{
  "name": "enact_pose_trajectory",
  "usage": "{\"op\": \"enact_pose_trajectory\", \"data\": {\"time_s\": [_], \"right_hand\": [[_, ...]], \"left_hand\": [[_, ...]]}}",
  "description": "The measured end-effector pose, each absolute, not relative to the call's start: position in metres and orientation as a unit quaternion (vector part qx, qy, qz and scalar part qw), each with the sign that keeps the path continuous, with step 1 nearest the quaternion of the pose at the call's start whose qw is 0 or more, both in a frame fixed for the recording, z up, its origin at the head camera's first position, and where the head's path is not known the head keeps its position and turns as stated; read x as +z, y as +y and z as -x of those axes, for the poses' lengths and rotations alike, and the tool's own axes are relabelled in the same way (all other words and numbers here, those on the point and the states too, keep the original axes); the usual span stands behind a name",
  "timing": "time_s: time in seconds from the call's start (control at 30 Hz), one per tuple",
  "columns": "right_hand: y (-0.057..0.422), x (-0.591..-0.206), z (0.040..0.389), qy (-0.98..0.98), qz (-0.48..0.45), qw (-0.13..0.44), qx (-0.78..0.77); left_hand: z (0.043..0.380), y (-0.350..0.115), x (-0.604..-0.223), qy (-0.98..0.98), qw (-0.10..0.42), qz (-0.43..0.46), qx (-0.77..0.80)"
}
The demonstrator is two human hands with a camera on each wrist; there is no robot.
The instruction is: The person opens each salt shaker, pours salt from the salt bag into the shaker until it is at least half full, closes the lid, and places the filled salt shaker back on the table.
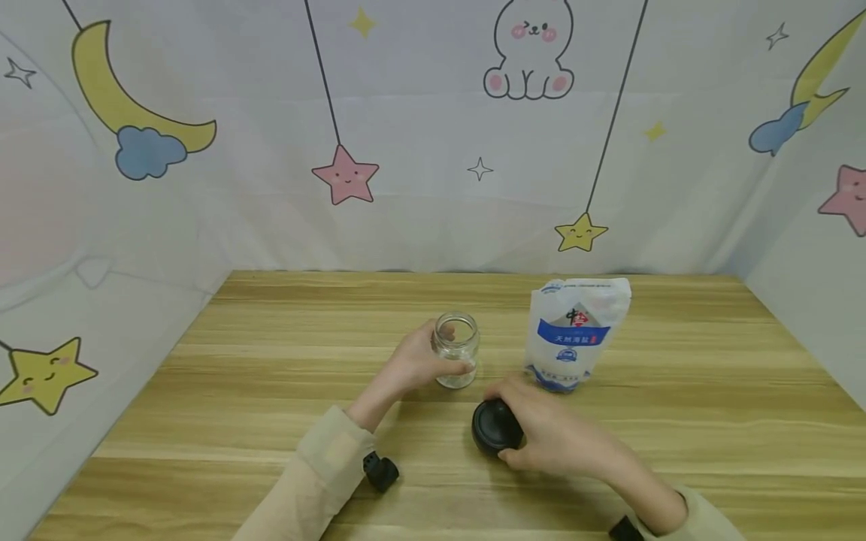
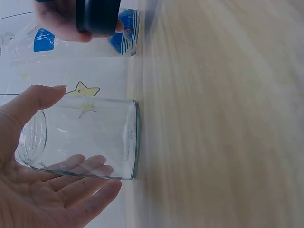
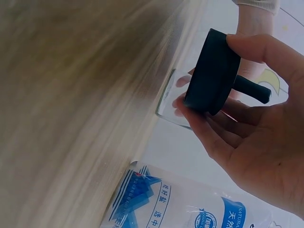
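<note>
A clear glass jar (image 1: 456,353) stands upright and uncovered on the wooden table. My left hand (image 1: 419,359) holds it from the left, thumb at the near side and fingers behind; the left wrist view shows the jar (image 2: 90,137) between thumb and fingers. To the right and nearer, my right hand (image 1: 548,428) grips a round black lid (image 1: 497,427) by its rim, apart from the jar. In the right wrist view, a short black stem (image 3: 251,89) sticks out of the lid (image 3: 212,71) toward the palm.
A white and blue pouch with Chinese print (image 1: 575,334) stands upright behind my right hand, right of the jar. The wooden table (image 1: 271,338) ends at a white cloth backdrop (image 1: 419,233) with cartoon stars, which also hangs along both sides.
</note>
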State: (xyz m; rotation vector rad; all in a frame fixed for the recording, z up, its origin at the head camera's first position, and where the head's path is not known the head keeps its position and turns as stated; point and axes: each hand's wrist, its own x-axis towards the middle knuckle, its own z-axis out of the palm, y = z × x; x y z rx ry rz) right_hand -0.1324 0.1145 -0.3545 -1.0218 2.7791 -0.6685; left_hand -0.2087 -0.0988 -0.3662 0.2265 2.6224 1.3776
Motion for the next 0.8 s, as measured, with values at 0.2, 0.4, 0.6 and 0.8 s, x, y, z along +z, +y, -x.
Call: {"op": "enact_pose_trajectory", "data": {"time_s": [0.2, 0.4, 0.6, 0.8], "right_hand": [[0.1158, -0.3552, 0.1317, 0.909, 0.36, 0.043, -0.206], [0.1164, -0.3567, 0.1308, 0.906, 0.373, 0.039, -0.194], [0.1163, -0.3563, 0.1298, 0.906, 0.369, 0.072, -0.196], [0.1158, -0.3567, 0.1296, 0.907, 0.361, 0.086, -0.197]], "left_hand": [[0.2084, -0.0987, -0.3665, 0.878, 0.082, -0.075, 0.466], [0.2085, -0.0995, -0.3672, 0.874, 0.085, -0.077, 0.472], [0.2092, -0.1003, -0.3683, 0.874, 0.089, -0.077, 0.471], [0.2095, -0.0999, -0.3669, 0.876, 0.093, -0.074, 0.467]]}}
